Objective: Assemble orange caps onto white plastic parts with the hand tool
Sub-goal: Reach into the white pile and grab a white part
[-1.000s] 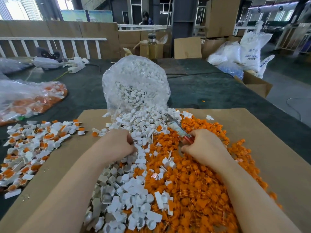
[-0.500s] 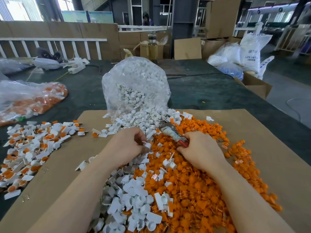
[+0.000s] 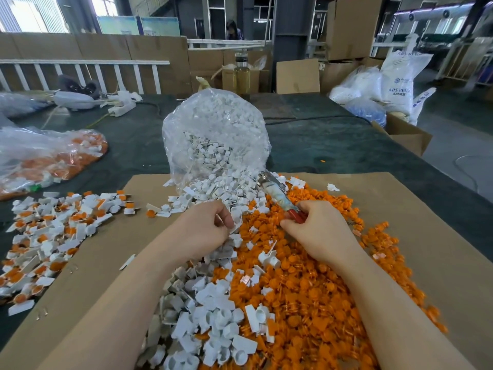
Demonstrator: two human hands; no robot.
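Change since earlier: the left hand (image 3: 205, 231) has been rising a little from the white pile and is now pinching one small white plastic part (image 3: 237, 223); the right hand (image 3: 317, 231) is staying near the middle with the tool.
Left fingers: they are curling narrowly round the white part, holding it at the fingertips, probably so its socket is facing the right hand for a cap.
Right fingers: they are wrapping round the red-handled metal hand tool (image 3: 277, 194), whose taped shaft is pointing far and left over the piles; whether they are also holding a cap, I cannot tell.
Why the grip: the tool is being kept in the palm, seemingly so that picking and pressing can be following each other without putting it down.
Loose white parts: the heap of white plastic pieces (image 3: 213, 324) is lying near and centre, too many to count, spilling from one clear plastic bag (image 3: 213, 140) standing far of the hands.
Orange caps: the pile of small round orange plastic caps (image 3: 314, 297) is spreading right, uncountable.
Finished pieces: a spread of white parts with orange caps fitted (image 3: 50, 236) is lying left, dozens at least.
Surface: one brown cardboard sheet (image 3: 416, 225) is carrying both loose piles.
Other stock: one further clear bag of orange and white pieces (image 3: 50, 158) is resting far left.
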